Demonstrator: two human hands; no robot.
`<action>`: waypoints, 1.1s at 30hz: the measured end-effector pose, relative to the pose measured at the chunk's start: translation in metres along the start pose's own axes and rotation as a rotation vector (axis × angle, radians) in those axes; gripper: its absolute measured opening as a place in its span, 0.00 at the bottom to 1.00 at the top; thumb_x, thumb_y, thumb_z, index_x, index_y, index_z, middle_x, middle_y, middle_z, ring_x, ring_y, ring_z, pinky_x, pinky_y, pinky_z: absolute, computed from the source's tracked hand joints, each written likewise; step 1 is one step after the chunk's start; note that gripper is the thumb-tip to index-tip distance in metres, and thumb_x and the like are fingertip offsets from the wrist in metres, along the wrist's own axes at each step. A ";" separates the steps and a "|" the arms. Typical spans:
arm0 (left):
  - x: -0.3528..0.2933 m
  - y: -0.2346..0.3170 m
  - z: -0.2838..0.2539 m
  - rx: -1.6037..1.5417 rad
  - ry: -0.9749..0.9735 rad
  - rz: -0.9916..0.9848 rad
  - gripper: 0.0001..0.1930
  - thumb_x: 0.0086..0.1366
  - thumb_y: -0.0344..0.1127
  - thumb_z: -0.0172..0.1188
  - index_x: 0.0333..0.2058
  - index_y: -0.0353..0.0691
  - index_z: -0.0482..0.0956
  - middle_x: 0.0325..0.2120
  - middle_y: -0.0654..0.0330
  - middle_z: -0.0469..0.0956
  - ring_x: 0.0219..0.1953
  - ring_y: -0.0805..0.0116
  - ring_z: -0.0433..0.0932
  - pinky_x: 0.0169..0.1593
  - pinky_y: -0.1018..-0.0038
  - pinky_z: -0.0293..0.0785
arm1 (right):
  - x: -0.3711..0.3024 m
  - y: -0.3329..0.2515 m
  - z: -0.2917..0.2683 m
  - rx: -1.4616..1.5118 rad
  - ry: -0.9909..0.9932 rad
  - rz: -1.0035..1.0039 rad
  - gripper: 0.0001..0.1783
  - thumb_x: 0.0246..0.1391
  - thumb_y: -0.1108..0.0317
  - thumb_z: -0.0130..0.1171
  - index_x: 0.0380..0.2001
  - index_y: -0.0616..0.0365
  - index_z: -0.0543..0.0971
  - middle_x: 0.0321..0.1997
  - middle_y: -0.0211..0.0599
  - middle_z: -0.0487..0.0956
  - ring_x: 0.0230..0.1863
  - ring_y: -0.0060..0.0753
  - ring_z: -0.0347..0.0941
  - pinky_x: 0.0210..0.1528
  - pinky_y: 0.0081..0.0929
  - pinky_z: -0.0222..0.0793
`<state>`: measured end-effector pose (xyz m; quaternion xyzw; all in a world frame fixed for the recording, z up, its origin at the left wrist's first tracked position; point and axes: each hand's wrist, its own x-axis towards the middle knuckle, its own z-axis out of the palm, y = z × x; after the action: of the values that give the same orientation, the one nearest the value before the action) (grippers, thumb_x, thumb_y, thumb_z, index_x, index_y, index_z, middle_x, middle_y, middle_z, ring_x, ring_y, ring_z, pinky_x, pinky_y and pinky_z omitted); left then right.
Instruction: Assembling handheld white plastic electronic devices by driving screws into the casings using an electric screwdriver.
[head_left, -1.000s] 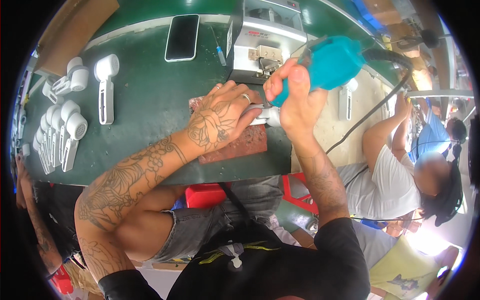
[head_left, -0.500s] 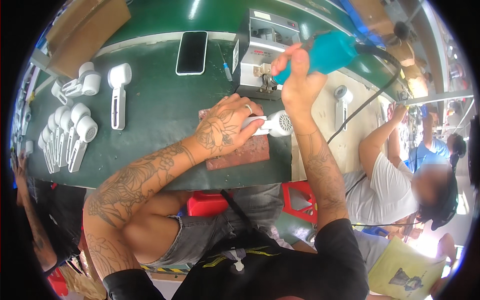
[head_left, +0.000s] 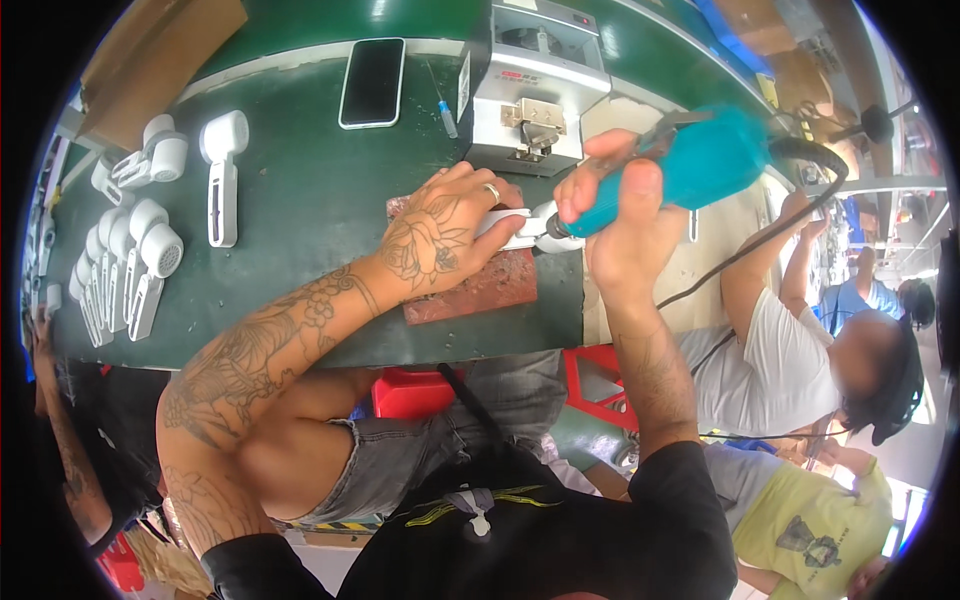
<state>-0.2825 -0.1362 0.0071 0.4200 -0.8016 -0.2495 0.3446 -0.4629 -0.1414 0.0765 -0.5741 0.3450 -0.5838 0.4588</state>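
My left hand (head_left: 448,222) is closed around the handle of a white handheld appliance (head_left: 516,228) with a round head, holding it down on a reddish-brown block (head_left: 480,292). My right hand (head_left: 622,205) grips a teal electric screwdriver (head_left: 690,172), tilted with its tip down to the left. That tip is at the joint between the appliance's handle and head; whether it touches a screw I cannot tell. The screwdriver and right hand cover most of the head. Just beyond stands a grey box-shaped screw feeder (head_left: 535,88) with a metal bracket on its front.
Several similar white appliances (head_left: 130,260) lie at the left, with one (head_left: 222,180) apart from them. A phone (head_left: 372,84) and a small blue-handled screwdriver (head_left: 446,115) lie behind my left hand. The power cord (head_left: 740,245) loops at the right. A co-worker (head_left: 770,370) sits there.
The electric screwdriver has moved from the screw feeder's front bracket toward me, down to the white appliance. My left hand keeps hold of the appliance on the block. The view has shifted slightly.
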 end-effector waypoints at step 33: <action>-0.002 0.003 0.007 0.145 0.081 0.151 0.09 0.65 0.37 0.63 0.39 0.38 0.81 0.42 0.58 0.78 0.42 0.56 0.76 0.49 0.60 0.73 | -0.014 0.022 -0.008 0.043 -0.049 -0.049 0.21 0.69 0.53 0.55 0.38 0.64 0.71 0.22 0.38 0.71 0.21 0.32 0.70 0.28 0.32 0.70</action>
<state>-0.2889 -0.1323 0.0039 0.3919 -0.8324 -0.1470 0.3631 -0.4685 -0.1370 0.0503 -0.5865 0.3069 -0.5878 0.4651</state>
